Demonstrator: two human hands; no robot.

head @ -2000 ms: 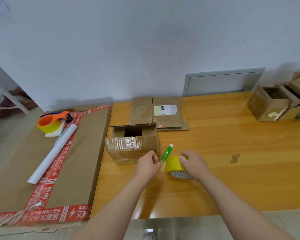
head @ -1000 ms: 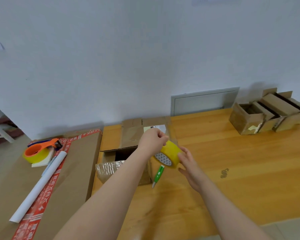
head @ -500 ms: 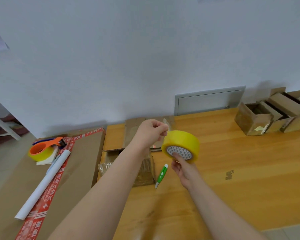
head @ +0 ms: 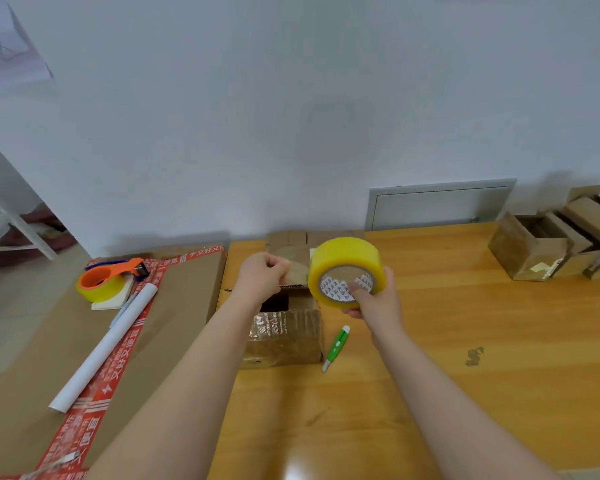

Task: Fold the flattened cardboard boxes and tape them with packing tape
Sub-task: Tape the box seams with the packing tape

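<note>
My right hand (head: 376, 301) holds a yellow roll of packing tape (head: 345, 268) up above the wooden table (head: 465, 341), fingers through its core. My left hand (head: 262, 277) is raised beside it, fingers pinched on the pulled-out clear tape end, which stretches faintly toward the roll. Below both hands stands a small folded cardboard box (head: 284, 337), its top open and its front covered in shiny tape. A flattened cardboard box (head: 288, 242) lies behind it by the wall, partly hidden by my hands.
A green and white cutter (head: 336, 348) lies right of the box. Several folded boxes (head: 551, 244) stand at the far right. On the left, a large cardboard sheet (head: 174, 323) carries an orange tape dispenser (head: 110, 278), a white paper roll (head: 104, 348) and a pen.
I lifted the tape roll off the table with my right hand. My left hand let go of the cutter, which now lies on the table, and took the tape end; the hands have spread slightly apart.
</note>
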